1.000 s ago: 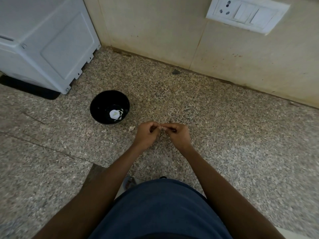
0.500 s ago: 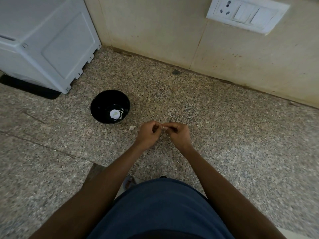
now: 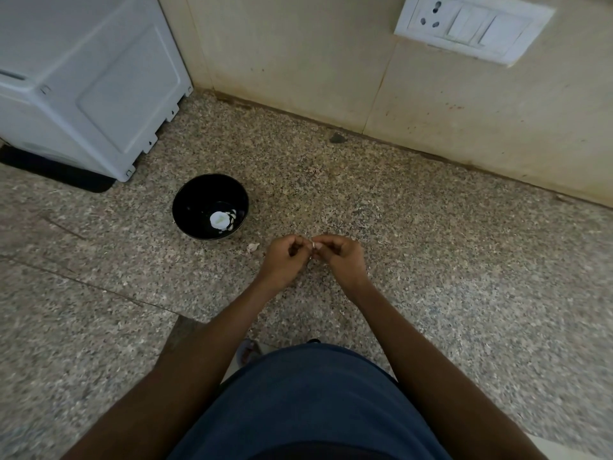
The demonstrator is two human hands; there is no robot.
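Note:
My left hand and my right hand meet fingertip to fingertip above a speckled granite counter. Between them they pinch a small pale piece, probably a garlic clove, mostly hidden by the fingers. A black bowl stands to the left of the hands, holding a round white piece and several small pale cloves. A pale scrap of skin lies on the counter between the bowl and my left hand.
A white appliance on a black mat fills the back left corner. A beige tiled wall runs along the back, with a white switch and socket plate at the upper right. The counter's front edge lies near my blue shirt.
The hands have stayed in place, with only small finger movements on the piece. Bowl and scrap have not moved.

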